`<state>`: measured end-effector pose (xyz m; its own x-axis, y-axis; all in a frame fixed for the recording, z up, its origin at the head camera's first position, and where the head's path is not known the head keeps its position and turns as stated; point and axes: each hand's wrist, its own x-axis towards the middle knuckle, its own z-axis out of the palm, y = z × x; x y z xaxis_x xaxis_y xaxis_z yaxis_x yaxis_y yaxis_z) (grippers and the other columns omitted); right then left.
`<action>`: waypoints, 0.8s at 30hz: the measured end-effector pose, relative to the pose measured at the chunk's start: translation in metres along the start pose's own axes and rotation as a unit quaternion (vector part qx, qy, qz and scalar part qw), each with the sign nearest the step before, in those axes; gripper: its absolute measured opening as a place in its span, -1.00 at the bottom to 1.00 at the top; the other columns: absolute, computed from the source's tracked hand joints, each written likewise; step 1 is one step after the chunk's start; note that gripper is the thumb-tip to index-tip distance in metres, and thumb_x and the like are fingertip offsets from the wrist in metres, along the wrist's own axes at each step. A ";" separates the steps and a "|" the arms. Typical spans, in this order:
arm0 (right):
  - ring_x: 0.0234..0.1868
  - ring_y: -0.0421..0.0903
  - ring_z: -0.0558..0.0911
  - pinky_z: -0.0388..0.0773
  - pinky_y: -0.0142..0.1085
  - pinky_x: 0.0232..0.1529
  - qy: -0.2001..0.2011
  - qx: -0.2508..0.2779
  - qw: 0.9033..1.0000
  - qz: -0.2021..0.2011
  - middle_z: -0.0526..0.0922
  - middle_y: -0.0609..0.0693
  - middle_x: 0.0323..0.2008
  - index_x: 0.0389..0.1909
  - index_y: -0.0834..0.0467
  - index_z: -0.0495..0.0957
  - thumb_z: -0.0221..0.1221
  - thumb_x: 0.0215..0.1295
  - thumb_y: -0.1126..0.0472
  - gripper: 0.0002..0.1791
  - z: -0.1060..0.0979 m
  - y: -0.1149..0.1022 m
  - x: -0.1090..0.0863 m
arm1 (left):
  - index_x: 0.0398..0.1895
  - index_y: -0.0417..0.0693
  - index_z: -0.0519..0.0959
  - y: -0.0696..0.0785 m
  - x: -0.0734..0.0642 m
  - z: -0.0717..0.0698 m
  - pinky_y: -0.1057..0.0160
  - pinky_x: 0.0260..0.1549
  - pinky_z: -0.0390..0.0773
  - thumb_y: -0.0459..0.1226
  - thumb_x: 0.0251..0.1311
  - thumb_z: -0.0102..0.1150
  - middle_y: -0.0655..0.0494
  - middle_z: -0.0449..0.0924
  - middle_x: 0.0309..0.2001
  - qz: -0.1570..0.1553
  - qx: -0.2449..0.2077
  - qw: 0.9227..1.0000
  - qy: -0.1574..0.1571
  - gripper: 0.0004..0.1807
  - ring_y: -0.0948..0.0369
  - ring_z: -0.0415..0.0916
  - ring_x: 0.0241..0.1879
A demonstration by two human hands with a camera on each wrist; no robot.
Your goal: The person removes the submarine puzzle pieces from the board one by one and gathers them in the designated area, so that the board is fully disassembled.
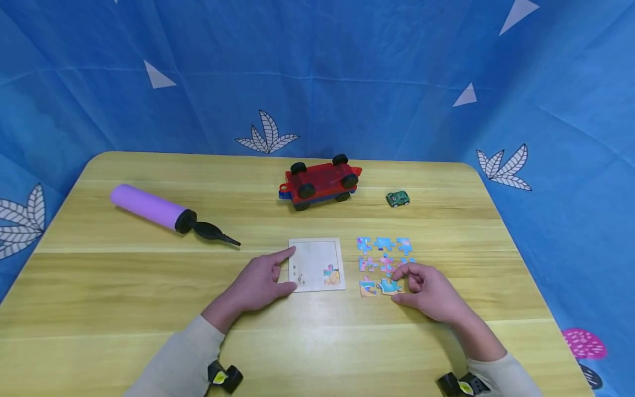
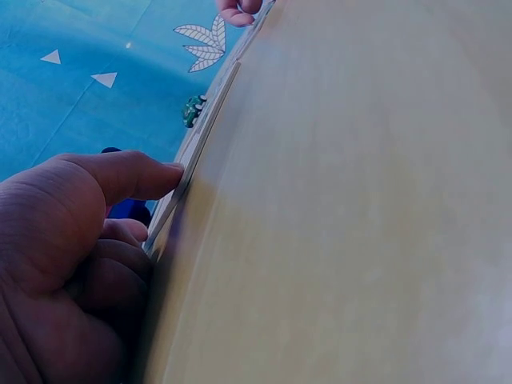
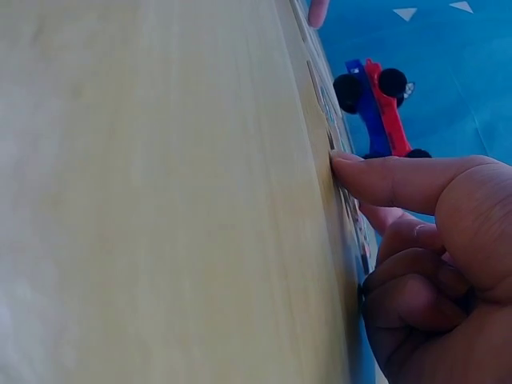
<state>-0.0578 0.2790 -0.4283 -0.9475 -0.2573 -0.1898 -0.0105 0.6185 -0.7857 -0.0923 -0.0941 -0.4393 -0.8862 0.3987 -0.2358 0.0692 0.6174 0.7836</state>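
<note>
A pale square puzzle board (image 1: 312, 259) lies on the table, with one jigsaw piece (image 1: 332, 275) set in its lower right corner. My left hand (image 1: 260, 281) rests at the board's left edge, index finger near the upper part and thumb near the lower corner. Its other fingers are tucked under in the left wrist view. To the right, several blue and pink jigsaw pieces (image 1: 368, 264) lie loosely in rows. My right hand (image 1: 431, 292) pinches a blue-and-tan puzzle piece (image 1: 389, 286) in the bottom row between thumb and index finger, and partly covers the pieces beside it.
An upside-down red and blue toy vehicle (image 1: 322, 182) with black wheels stands behind the board. A small green toy car (image 1: 398, 198) sits to its right. At the left lies a purple hand pump (image 1: 151, 208) with a black nozzle. A blue curtain (image 1: 317, 71) hangs behind the table.
</note>
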 end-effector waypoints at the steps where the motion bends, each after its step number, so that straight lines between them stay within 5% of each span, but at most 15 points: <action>1: -0.59 -0.21 0.22 0.31 -0.27 -0.26 -0.001 0.001 1.000 -0.001 0.18 -0.14 -0.63 -0.18 0.17 0.59 0.51 0.02 0.31 -0.65 0.000 0.000 0.000 | 0.51 -0.02 0.29 0.000 0.000 0.000 0.26 -0.61 0.14 -0.16 0.13 0.45 0.23 0.11 -0.75 -0.001 0.000 1.000 0.000 -0.14 0.27 0.00 -0.73; 13: -0.59 -0.20 0.21 0.31 -0.26 -0.23 -0.019 0.022 1.000 -0.005 0.18 -0.13 -0.62 -0.17 0.19 0.59 0.50 0.04 0.31 -0.65 -0.003 0.000 0.000 | 0.50 -0.01 0.31 -0.002 0.001 0.001 0.26 -0.60 0.12 -0.16 0.11 0.47 0.24 0.11 -0.75 -0.001 -0.006 1.000 0.006 -0.14 0.28 -0.01 -0.72; 24: -0.58 -0.25 0.18 0.31 -0.32 -0.28 0.025 0.023 0.998 -0.055 0.15 -0.19 -0.64 -0.19 0.15 0.63 0.49 0.08 0.28 -0.71 0.017 -0.019 0.013 | 0.49 -0.02 0.31 0.000 0.000 0.001 0.27 -0.61 0.11 -0.17 0.11 0.47 0.24 0.10 -0.74 -0.003 -0.014 1.000 0.004 -0.14 0.28 -0.02 -0.72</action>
<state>-0.0642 0.2510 -0.4261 -0.9561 -0.2838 -0.0731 -0.1013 0.5541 -0.8263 -0.0921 -0.0934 -0.4401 -0.8903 0.3892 -0.2364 0.0511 0.6013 0.7974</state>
